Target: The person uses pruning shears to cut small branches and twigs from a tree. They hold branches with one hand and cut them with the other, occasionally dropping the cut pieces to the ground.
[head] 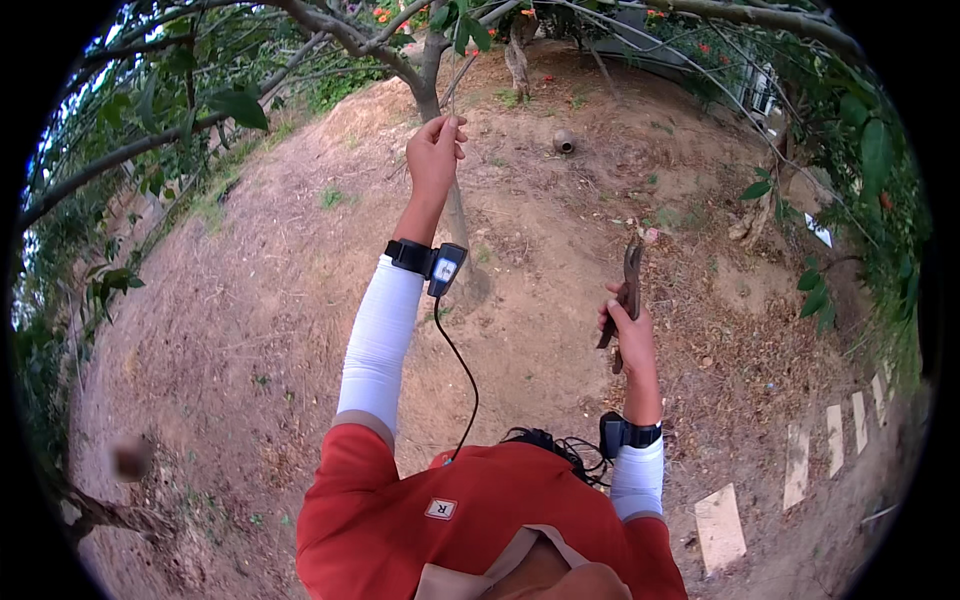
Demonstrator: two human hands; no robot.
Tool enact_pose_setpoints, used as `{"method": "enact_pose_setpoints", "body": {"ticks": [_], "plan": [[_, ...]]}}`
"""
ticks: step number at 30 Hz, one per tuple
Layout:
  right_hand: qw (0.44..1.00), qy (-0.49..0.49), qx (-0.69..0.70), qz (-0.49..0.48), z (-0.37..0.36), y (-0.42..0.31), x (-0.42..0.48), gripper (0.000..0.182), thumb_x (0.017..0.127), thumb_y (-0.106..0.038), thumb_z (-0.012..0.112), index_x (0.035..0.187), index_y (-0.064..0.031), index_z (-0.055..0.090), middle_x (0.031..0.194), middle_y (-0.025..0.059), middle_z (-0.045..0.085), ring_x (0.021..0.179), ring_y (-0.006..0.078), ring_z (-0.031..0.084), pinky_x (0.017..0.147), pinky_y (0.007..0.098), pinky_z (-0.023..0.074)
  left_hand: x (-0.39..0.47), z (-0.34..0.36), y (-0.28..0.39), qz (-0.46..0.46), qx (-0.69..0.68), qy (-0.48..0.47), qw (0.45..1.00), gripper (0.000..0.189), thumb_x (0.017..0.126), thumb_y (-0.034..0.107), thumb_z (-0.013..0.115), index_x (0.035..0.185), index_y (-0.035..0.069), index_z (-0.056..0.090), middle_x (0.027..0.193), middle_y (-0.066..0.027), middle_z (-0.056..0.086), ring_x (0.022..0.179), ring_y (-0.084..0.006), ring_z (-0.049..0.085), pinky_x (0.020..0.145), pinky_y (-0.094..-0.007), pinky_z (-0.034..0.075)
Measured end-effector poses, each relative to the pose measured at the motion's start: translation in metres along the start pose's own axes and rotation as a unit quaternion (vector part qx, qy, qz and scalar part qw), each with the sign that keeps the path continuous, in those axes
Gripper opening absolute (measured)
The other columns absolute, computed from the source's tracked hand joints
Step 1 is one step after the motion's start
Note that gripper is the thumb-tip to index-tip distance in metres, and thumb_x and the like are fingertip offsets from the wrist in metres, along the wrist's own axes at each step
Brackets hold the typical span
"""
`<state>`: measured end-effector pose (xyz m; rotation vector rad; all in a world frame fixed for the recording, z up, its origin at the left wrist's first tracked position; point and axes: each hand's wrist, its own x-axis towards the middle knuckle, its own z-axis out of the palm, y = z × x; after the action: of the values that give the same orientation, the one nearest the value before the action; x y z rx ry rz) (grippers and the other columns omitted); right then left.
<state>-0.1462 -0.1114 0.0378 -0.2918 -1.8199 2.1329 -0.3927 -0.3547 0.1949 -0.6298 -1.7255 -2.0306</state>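
My left hand [437,148] is raised beside the trunk of a small tree [427,88], its fingertips pinched on a thin twig or shoot [453,82] that runs upward. Low on the right, my right hand [628,326] grips a dark, rusty-looking hand tool [632,281], probably pruning shears or pliers; its jaws point away from me. Whether the tool's jaws are closed is hard to tell. Leafy branches [360,45] spread above my left hand.
A round pot [563,141] lies on the bare soil ahead. Branches [127,150] arch across the upper left, and shrubs stand at the right. Pale stepping slabs [721,529] line the lower right. A cable [471,375] hangs from my left wrist device.
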Motion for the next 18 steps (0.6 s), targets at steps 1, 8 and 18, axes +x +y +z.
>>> {"method": "enact_pose_setpoints", "body": {"ticks": [1,8,18], "plan": [[1.000,-0.027,-0.007,-0.011,0.005,-0.008,0.011,0.031,0.094,-0.010,0.052,0.123,0.0018,0.053,0.081,0.0049,0.060,0.069,0.0110,0.058,0.064,0.0255,0.0495,-0.003,0.002,-0.001,-0.006,0.002,0.006,1.000,0.023,0.095,0.018,0.056,0.095,-0.002,0.068,0.069,-0.0021,0.061,0.051,-0.0048,0.050,0.046,-0.0197,0.039],[0.984,-0.155,-0.056,-0.071,0.060,-0.071,0.091,0.031,0.096,-0.016,0.052,0.122,0.0011,0.054,0.084,0.0056,0.062,0.073,0.0108,0.059,0.067,0.0255,0.0490,-0.007,0.010,0.003,-0.016,0.036,0.047,0.998,0.023,0.095,0.019,0.057,0.094,0.000,0.069,0.067,-0.0014,0.060,0.050,-0.0056,0.050,0.045,-0.0213,0.040],[0.950,-0.262,-0.123,-0.118,0.165,-0.147,0.178,0.034,0.096,-0.031,0.052,0.100,0.0016,0.058,0.082,0.0082,0.064,0.069,0.0127,0.061,0.062,0.0276,0.0503,-0.013,0.006,0.013,-0.002,0.070,0.072,0.995,0.021,0.093,0.018,0.058,0.093,0.001,0.069,0.066,-0.0003,0.059,0.052,-0.0054,0.051,0.047,-0.0215,0.042]]}}
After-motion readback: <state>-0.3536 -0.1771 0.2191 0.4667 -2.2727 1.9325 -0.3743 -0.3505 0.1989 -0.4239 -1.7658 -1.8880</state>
